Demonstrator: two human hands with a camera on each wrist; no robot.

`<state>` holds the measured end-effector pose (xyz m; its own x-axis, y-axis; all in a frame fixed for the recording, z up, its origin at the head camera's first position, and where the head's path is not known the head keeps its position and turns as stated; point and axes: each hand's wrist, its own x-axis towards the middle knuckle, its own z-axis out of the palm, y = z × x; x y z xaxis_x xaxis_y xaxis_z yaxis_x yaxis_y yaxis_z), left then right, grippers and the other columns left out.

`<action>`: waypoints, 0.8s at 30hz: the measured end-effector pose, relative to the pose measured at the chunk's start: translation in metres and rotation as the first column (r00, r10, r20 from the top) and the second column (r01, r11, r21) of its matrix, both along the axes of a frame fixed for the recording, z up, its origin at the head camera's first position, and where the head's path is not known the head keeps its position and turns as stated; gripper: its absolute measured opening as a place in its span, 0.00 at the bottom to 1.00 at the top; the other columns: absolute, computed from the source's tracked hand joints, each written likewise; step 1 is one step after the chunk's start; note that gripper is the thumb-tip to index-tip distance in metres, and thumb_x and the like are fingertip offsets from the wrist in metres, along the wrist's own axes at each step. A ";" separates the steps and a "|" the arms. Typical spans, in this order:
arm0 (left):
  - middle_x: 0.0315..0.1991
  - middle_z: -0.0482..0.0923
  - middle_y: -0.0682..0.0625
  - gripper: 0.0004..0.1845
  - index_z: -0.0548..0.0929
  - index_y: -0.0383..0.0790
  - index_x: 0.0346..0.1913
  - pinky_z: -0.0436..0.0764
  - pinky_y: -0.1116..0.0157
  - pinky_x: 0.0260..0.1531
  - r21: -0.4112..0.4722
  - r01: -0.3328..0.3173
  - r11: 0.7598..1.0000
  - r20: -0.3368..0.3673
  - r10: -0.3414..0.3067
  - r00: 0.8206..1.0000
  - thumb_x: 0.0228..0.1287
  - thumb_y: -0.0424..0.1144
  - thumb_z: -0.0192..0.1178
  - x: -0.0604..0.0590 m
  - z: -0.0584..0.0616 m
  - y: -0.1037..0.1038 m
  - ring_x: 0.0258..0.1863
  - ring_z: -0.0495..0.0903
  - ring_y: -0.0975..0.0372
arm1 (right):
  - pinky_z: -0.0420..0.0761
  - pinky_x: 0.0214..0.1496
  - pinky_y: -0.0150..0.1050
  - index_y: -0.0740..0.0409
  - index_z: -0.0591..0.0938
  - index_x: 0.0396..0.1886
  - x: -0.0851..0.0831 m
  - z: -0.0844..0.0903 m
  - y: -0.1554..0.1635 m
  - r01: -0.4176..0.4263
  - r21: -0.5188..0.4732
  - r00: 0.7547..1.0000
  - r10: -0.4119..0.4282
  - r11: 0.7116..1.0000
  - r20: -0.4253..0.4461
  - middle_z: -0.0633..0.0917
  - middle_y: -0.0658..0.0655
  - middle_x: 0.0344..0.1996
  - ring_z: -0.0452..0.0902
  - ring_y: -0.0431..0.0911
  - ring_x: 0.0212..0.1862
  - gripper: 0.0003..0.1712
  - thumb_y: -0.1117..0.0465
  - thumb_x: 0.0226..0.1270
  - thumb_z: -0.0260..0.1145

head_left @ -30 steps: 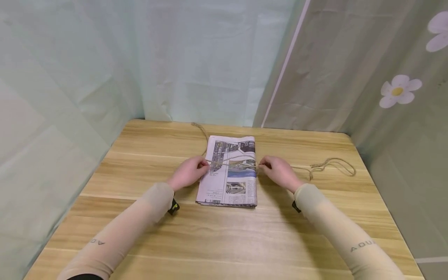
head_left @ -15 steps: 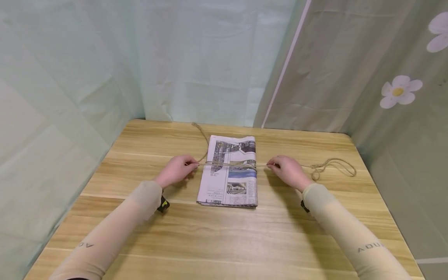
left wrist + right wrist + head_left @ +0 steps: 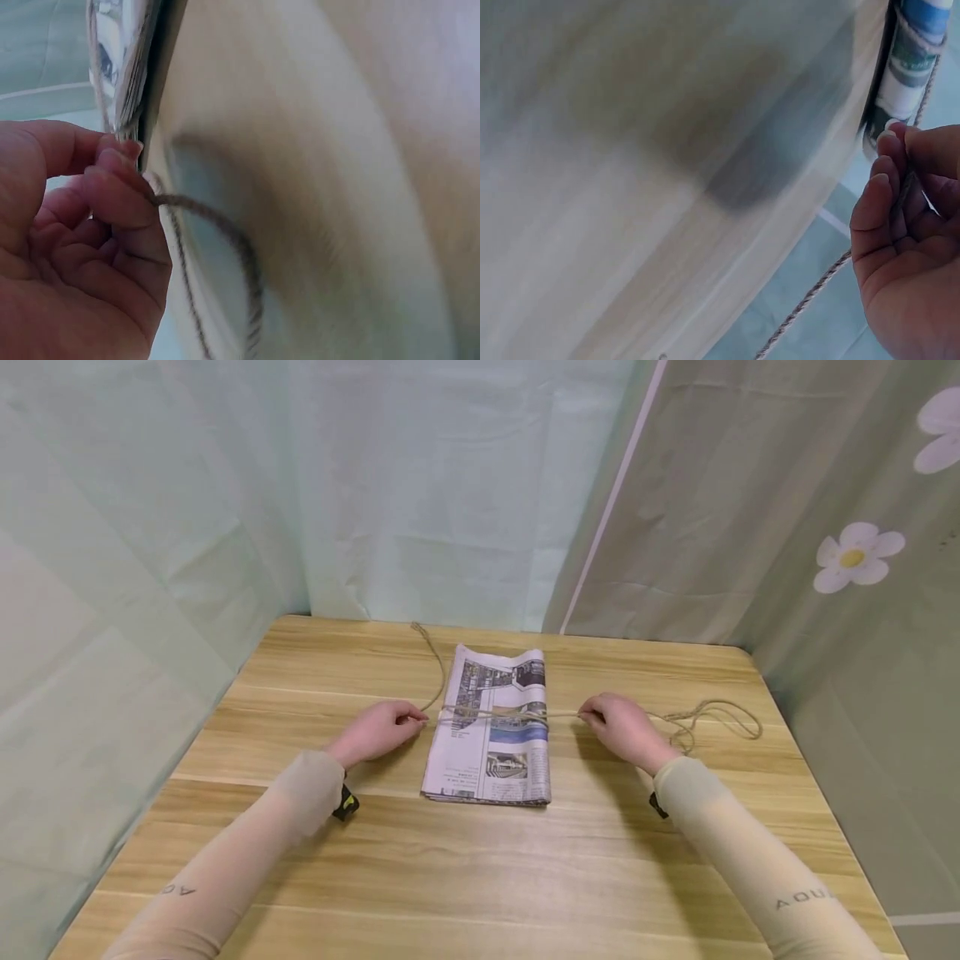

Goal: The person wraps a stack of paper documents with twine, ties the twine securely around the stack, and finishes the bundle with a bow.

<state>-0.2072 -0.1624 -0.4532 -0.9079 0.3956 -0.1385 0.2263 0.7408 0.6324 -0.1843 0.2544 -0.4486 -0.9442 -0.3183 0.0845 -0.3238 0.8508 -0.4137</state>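
While the folded newspaper [image 3: 491, 727] lies flat near the middle of the wooden table [image 3: 480, 860], its long axis runs from 12 to 6 o'clock, and a thin twine [image 3: 495, 714] crosses it at a right angle, from 9 to 3 o'clock. The left hand [image 3: 378, 731] is at 9 o'clock from the paper, just beside its edge, and pinches one end of the twine between curled fingers [image 3: 112, 187]. The right hand [image 3: 622, 727] is at 3 o'clock, a little further from the paper, and its curled fingers [image 3: 877, 202] also grip the twine. Between the two hands the twine looks taut and presses on the top sheet. The twine is rough, brownish and twisted; its free part makes loose loops [image 3: 712, 718] on the table at 3 o'clock, beyond the right hand. Another free end [image 3: 431, 652] goes toward 11 o'clock. The paper is thin, printed, with many layers at the edge.
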 end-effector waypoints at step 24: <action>0.31 0.82 0.51 0.13 0.87 0.44 0.52 0.76 0.60 0.36 0.023 -0.010 1.000 -0.012 0.011 1.000 0.78 0.46 0.58 0.003 0.002 0.021 0.29 0.77 0.60 | 0.81 0.53 0.52 0.54 0.86 0.46 -0.006 -0.010 -0.029 0.005 -0.038 0.996 -0.001 0.999 0.084 0.86 0.53 0.43 0.82 0.50 0.46 0.11 0.53 0.73 0.68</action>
